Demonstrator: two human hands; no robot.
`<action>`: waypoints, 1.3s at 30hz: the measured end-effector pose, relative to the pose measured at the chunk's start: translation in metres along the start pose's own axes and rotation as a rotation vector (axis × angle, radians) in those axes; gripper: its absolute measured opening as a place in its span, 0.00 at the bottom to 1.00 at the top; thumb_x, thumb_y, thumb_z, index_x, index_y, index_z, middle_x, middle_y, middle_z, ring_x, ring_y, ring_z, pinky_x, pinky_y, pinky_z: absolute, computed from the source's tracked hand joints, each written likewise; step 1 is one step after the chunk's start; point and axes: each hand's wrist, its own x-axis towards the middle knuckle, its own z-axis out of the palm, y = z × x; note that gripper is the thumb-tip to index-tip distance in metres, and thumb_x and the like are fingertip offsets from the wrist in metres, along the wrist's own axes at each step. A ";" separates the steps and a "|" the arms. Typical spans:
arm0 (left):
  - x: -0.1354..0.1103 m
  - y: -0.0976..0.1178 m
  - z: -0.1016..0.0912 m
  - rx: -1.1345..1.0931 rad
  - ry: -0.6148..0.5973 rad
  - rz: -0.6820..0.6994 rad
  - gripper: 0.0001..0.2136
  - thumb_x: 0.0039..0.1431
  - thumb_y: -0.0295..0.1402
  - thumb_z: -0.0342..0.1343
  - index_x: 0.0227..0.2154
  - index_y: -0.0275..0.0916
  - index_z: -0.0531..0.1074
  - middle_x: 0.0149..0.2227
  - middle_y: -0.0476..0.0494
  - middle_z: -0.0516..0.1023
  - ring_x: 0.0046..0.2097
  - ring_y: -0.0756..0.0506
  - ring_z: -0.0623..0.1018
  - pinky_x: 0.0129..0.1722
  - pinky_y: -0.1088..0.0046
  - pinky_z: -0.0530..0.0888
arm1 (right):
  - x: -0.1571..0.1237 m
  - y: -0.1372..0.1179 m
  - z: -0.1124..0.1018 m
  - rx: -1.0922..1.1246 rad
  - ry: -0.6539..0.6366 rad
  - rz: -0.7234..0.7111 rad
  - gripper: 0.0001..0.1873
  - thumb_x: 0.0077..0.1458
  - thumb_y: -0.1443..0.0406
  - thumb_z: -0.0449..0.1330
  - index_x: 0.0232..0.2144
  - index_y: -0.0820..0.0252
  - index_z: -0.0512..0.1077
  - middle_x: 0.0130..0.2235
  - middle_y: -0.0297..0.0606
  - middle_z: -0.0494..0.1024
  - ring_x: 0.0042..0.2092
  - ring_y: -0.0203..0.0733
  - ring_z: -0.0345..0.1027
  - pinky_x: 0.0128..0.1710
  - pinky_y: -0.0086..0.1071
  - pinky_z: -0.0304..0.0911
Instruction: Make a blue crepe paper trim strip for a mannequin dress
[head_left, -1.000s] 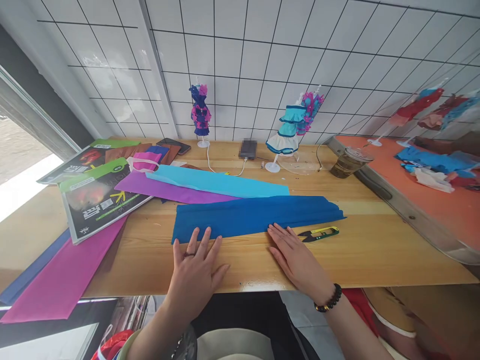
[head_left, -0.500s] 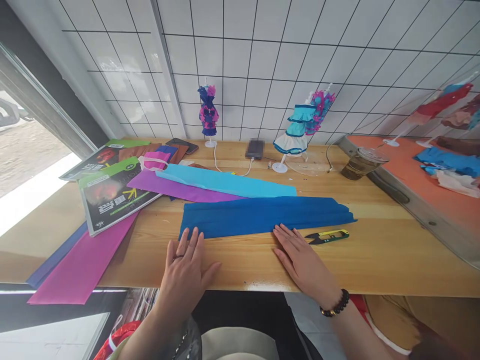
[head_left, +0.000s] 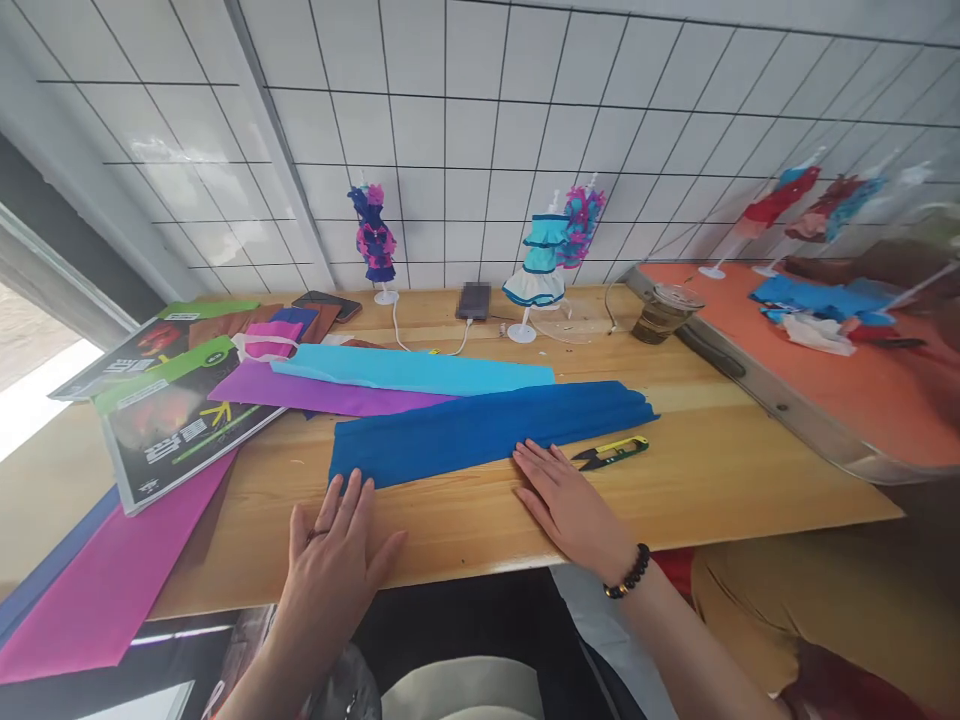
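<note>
A long dark blue strip of crepe paper or cloth (head_left: 480,425) lies flat across the wooden table. My left hand (head_left: 337,540) rests palm down with its fingers spread, the fingertips on the strip's lower left edge. Palm down too, my right hand (head_left: 570,505) touches the front edge right of the middle with its fingertips. Just beyond those fingers lie yellow and black thread snips (head_left: 611,453). Behind the dark blue piece are a light blue strip (head_left: 420,368) and a purple strip (head_left: 337,393), partly overlapped.
Magazines (head_left: 176,420) lie at the left over a magenta sheet (head_left: 97,590). Small dress forms, one with a blue and white dress (head_left: 541,265), stand along the tiled wall. A plastic cup (head_left: 666,314) stands beside the orange surface (head_left: 885,390) at right.
The view has turned to the right, so everything appears shifted left. Both hands keep their places on the dark blue strip.
</note>
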 end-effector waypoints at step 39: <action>0.114 -0.002 -0.032 -0.305 -0.153 0.045 0.26 0.58 0.43 0.45 0.55 0.32 0.60 0.55 0.34 0.65 0.57 0.35 0.62 0.52 0.57 0.60 | -0.066 0.069 -0.027 -0.092 0.141 0.093 0.15 0.60 0.68 0.46 0.43 0.61 0.71 0.41 0.44 0.75 0.43 0.44 0.69 0.43 0.39 0.68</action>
